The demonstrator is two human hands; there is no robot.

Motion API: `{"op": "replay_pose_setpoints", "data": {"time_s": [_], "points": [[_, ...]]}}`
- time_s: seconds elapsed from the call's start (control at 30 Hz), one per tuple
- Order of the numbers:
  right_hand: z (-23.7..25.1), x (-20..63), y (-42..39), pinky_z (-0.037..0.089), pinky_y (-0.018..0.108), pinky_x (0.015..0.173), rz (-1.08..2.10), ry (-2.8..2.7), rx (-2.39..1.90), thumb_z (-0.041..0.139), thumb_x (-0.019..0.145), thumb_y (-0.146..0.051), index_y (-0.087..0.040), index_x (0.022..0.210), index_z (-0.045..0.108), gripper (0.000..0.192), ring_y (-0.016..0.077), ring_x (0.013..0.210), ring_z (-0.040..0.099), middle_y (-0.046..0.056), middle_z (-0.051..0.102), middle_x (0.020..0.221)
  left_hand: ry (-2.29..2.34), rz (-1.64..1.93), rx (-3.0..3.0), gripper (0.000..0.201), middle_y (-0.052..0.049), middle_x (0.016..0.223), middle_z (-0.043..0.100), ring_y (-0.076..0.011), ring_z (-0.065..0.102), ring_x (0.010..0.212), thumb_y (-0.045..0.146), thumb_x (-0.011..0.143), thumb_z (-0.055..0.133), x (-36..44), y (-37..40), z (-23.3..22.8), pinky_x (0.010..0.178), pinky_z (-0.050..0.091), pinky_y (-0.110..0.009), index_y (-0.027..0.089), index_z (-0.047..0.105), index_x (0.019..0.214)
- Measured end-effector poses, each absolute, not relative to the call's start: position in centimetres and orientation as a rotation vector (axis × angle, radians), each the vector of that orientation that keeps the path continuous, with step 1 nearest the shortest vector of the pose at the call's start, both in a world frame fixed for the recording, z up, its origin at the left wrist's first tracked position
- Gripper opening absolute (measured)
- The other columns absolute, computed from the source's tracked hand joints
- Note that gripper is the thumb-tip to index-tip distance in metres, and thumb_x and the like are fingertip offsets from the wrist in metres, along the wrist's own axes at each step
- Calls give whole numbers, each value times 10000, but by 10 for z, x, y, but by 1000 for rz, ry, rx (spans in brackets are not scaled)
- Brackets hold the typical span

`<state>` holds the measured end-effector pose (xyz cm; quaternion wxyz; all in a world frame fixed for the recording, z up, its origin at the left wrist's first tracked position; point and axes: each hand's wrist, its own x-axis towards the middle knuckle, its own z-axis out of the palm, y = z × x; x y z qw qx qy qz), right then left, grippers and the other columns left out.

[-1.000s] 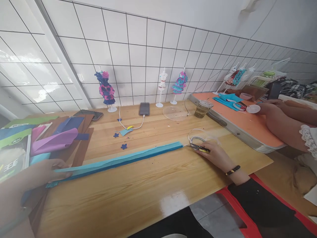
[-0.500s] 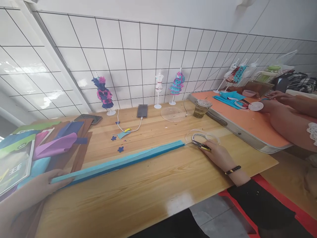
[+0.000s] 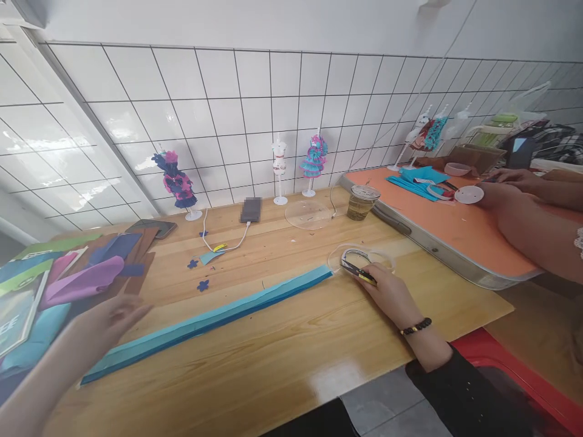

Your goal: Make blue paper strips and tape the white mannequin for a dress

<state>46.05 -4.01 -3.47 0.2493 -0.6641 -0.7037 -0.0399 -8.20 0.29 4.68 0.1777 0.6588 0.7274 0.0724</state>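
A long folded strip of light and darker blue fabric lies slantwise across the wooden table. My left hand hovers just above its near left end, fingers loosely bent and apart, holding nothing; motion smears it slightly. Beyond the strip's far right end, my right hand is closed on small black-and-yellow thread snips. Their dark blades reach over a roll of clear tape, which lies flat. A short clear tail of tape seems to run from the roll to the strip's end.
Coloured fabric sheets pile up at left. Small dressed mannequins line the wall. A lidded cup, a charging dark device and blue flower cut-outs share the table. Another person's arm rests over the orange surface at right.
My left hand has let go of the strip's left end and lifted up and to the right. That end now rests on the table. The right hand keeps holding the snips; the view has shifted slightly.
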Motion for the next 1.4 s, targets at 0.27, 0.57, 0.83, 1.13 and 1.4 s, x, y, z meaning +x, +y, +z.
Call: {"op": "replay_pose_setpoints", "data": {"time_s": [0.27,0.57,0.83,1.13,1.4], "points": [[-29,458,-42,474,304,638,-40,-1910,-1755,433,854,-380,-218,828,551,202,201,789,599,64,612,848,1255,320,2281,500,-83,1134,582,-258,531,1008,542,727,487,149,34,44,873,402,-373,207,575,1089],[-24,454,-45,479,338,719,19,-1809,-1665,435,863,-335,-217,845,523,148,212,826,577,76,593,872,955,181,1963,525,-47,875,619,-188,556,761,484,624,604,229,58,35,646,400,-273,145,597,1026],[-23,451,-47,474,344,751,97,-1731,-1581,480,841,-318,-213,907,563,150,215,869,576,78,612,907,832,71,1870,330,63,538,347,-86,304,513,476,602,612,239,54,38,487,226,-232,168,491,594],[-10,428,-50,450,305,647,269,-1704,-1451,495,837,-346,-209,803,599,175,174,698,551,44,604,731,751,82,1888,229,51,569,388,-101,344,554,385,615,573,247,50,31,533,288,-225,166,589,677],[-11,426,-48,433,275,618,360,-1846,-1485,480,823,-255,-199,804,604,138,162,684,552,32,586,708,773,110,1898,209,53,554,352,-94,309,534,367,643,543,250,48,24,513,281,-221,166,593,667]]}}
